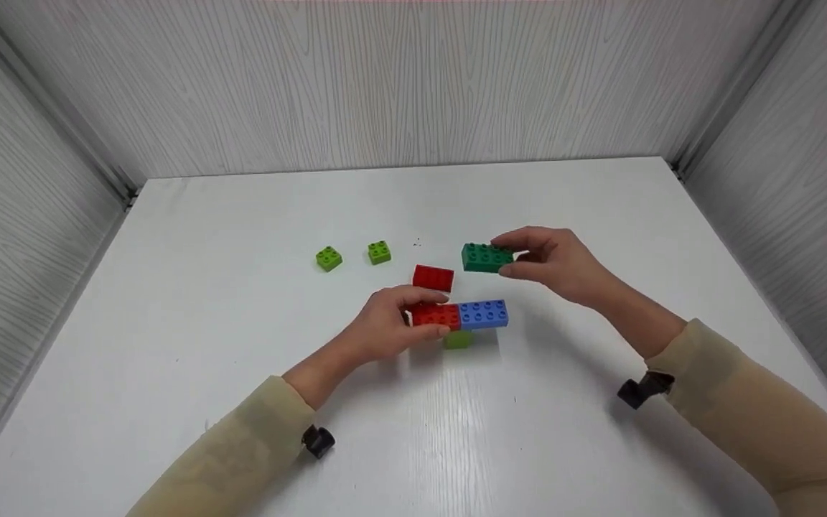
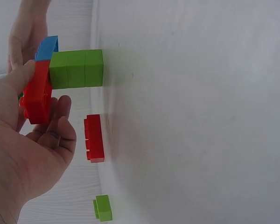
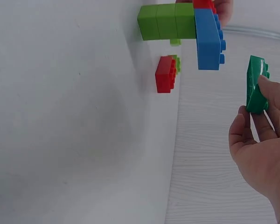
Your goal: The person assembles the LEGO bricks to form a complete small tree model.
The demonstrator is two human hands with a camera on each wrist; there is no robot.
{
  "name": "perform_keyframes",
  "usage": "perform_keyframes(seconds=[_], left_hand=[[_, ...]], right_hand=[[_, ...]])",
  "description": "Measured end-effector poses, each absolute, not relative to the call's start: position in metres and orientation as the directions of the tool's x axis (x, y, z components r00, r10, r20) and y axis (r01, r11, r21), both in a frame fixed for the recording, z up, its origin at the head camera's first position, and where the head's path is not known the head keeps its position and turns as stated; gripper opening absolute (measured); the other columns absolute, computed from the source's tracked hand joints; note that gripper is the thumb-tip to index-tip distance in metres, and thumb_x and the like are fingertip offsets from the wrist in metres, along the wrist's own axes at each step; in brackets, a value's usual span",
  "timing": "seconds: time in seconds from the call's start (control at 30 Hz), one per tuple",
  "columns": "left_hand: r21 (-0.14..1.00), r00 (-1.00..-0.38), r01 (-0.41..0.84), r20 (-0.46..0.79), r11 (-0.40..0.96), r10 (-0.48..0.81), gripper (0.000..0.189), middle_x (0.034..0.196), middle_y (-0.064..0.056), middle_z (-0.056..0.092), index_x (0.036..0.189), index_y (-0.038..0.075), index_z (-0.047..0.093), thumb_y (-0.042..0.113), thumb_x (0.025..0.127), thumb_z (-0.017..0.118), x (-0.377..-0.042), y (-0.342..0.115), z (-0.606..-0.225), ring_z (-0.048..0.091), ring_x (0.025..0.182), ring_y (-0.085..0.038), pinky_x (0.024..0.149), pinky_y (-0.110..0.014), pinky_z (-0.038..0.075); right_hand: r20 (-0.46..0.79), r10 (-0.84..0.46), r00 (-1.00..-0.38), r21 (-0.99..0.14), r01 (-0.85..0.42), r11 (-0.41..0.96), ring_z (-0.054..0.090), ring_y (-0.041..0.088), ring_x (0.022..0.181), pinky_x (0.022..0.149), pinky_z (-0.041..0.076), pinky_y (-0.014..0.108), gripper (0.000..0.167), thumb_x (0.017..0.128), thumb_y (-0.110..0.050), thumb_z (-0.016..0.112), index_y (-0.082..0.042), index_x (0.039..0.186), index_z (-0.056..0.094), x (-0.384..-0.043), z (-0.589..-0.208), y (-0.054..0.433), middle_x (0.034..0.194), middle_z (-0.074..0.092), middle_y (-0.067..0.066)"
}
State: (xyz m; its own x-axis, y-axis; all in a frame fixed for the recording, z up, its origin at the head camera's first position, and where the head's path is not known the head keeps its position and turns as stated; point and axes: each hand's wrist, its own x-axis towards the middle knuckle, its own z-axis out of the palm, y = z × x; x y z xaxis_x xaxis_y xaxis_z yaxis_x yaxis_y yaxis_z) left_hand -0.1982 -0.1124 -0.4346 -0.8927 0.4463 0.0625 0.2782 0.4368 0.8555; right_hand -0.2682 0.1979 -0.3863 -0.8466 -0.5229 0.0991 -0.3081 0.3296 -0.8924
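Observation:
My left hand [image 1: 388, 324] grips a red brick [image 1: 433, 314] between thumb and fingers. This brick sits side by side with a blue brick [image 1: 484, 314], both on top of a column of light green bricks [image 2: 77, 69] that stands on the table. My right hand [image 1: 555, 264] pinches a dark green brick [image 1: 485, 257] by its right end, studs up. The green brick is held in the air, behind and above the blue one; its hollow underside edge shows in the right wrist view. Behind the left fingertips, a loose red brick [image 1: 433, 278] lies on the table.
Two small light green bricks, one farther left [image 1: 329, 258] and one nearer the middle [image 1: 379, 252], lie on the white table [image 1: 241, 402]. Wood-grain panels [image 1: 399, 86] wall the table at the back and both sides.

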Motion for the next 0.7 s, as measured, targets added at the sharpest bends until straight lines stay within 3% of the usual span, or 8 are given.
perform_keyframes(seconds=[0.13,0.33,0.57,0.7], left_hand=[[0.860,-0.894,0.284,0.079,0.424,0.441,0.053,0.127,-0.001,0.068,0.140,0.014,0.070,0.034,0.093,0.084,-0.198,-0.114,-0.433,0.059,0.107,-0.021,0.085,-0.037,0.054],[0.868,-0.889,0.341,0.172,0.361,0.425,0.049,0.133,0.000,0.069,0.136,0.019,0.073,0.035,0.092,0.085,-0.198,-0.110,-0.427,0.061,0.123,-0.025,0.095,-0.048,0.054],[0.867,-0.876,0.382,0.229,0.321,0.424,0.045,0.131,0.003,0.071,0.133,0.018,0.073,0.032,0.092,0.085,-0.200,-0.104,-0.423,0.060,0.128,-0.032,0.098,-0.045,0.051],[0.864,-0.882,0.375,0.220,0.336,0.417,0.043,0.128,0.004,0.072,0.132,0.015,0.074,0.031,0.093,0.084,-0.201,-0.102,-0.423,0.061,0.125,-0.032,0.098,-0.045,0.051]], right_hand=[[0.120,-0.569,-0.814,-0.878,-0.354,0.321,0.069,0.030,0.108,0.094,0.058,0.027,0.037,0.096,-0.012,0.080,-0.011,0.133,0.074,-0.257,-0.388,0.197,0.129,0.072,0.005],[0.108,-0.626,-0.772,-0.842,-0.406,0.355,0.067,0.023,0.112,0.096,0.056,0.028,0.036,0.095,-0.011,0.081,-0.014,0.131,0.075,-0.246,-0.393,0.193,0.129,0.073,0.001],[0.099,-0.663,-0.742,-0.825,-0.434,0.363,0.066,0.019,0.111,0.099,0.055,0.040,0.036,0.095,-0.013,0.082,-0.015,0.131,0.076,-0.239,-0.398,0.188,0.126,0.074,-0.002],[0.097,-0.666,-0.740,-0.818,-0.440,0.370,0.066,0.019,0.110,0.099,0.055,0.040,0.037,0.095,-0.015,0.082,-0.016,0.132,0.075,-0.238,-0.402,0.187,0.126,0.074,-0.003]])
